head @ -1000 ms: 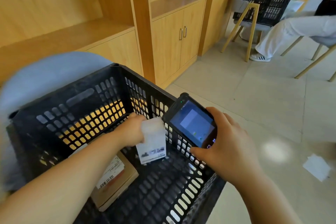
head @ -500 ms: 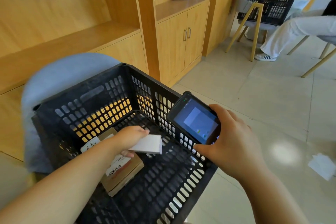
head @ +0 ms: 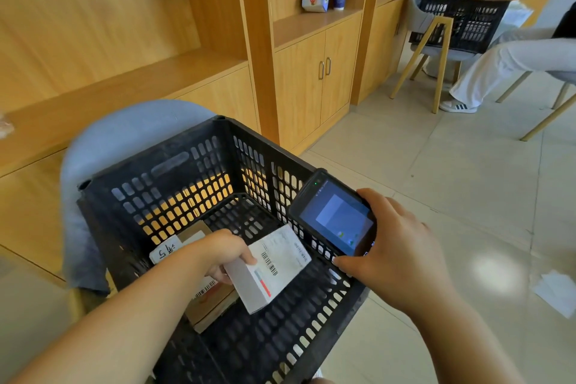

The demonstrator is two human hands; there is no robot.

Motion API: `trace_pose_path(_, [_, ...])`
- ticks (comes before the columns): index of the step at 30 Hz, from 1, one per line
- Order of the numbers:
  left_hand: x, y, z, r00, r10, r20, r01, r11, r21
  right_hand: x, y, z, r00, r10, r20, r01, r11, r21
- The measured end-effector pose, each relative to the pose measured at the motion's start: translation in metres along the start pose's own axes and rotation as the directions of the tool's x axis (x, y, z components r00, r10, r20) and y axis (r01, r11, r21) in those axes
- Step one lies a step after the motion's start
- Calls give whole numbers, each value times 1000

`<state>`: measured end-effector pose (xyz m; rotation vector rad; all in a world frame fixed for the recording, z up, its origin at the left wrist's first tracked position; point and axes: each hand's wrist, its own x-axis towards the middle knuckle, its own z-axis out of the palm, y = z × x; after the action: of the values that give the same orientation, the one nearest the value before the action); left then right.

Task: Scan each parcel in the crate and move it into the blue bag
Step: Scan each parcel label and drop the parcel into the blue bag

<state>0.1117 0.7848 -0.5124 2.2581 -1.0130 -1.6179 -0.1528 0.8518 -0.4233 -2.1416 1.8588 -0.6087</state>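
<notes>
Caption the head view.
Left hand holds white labelled box in black plastic crate; right hand holds black handheld scanner.

Left hand (head: 224, 256) and right hand (head: 402, 256) — both bare, as are the forearms.

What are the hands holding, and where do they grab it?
The left hand grips the white parcel by its left end. The right hand holds the scanner by its right end.
</notes>
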Motion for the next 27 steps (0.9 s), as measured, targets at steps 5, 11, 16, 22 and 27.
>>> trace_pose_path(5, [-33,-5,-11,995,90,-49,-98,974,-205,-11,-2,-5,1000,15,5,-15,1000,-25])
trace_pose_path(11, [-75,-30,-32,931,269,-246,-345,866,-361,-29,-13,-15,1000,9,20,-8,999,-42])
trace_pose_path(16, [-113,-57,-40,719,413,-559,-587,791,-171,-46,-28,-27,998,-23,57,27,997,-71])
trace_pose_path(22, [-157,-77,-47,500,481,-720,-689,724,5,-66,-51,-38,988,-123,96,134,983,-122])
trace_pose_path(27, [-176,-92,-51,456,449,-768,-700,714,2,-77,-68,-47,973,-195,123,212,966,-146])
